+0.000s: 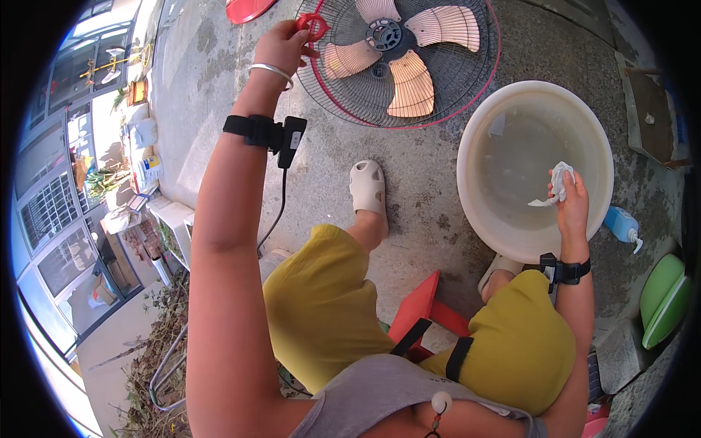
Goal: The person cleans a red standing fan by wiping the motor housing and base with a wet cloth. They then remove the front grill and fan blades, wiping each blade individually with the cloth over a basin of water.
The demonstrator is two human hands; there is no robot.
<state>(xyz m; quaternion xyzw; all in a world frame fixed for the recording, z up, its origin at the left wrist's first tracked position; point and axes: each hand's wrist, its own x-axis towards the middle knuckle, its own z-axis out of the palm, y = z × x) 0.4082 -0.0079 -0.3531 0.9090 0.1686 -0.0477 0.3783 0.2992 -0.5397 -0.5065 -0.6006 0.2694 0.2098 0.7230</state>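
My left hand (pixel 281 45) is stretched forward, its fingers closed on a small red plastic ring-shaped part (pixel 320 35). That part is held at the left rim of a wire fan guard (pixel 350 112) with a pinkish-red edge, which lies on the concrete. Several ribbed fan blades (pixel 412 87) around a dark hub (pixel 383 35) show within the wire. A wet-looking, crumpled white cloth (pixel 559 183) is gripped in my right hand (pixel 573 205). This hand is above the right side of a large whitish basin (pixel 472 211) holding cloudy water; part of the cloth hangs down.
A blue pump bottle (pixel 621 223) lies right of the basin, near green basins (pixel 662 301). Beneath me is a red stool (pixel 416 306). A red disc-like piece (pixel 249 8) sits at the top edge. Dry plants (pixel 156 350) and a bent metal tube (pixel 156 383) are at left.
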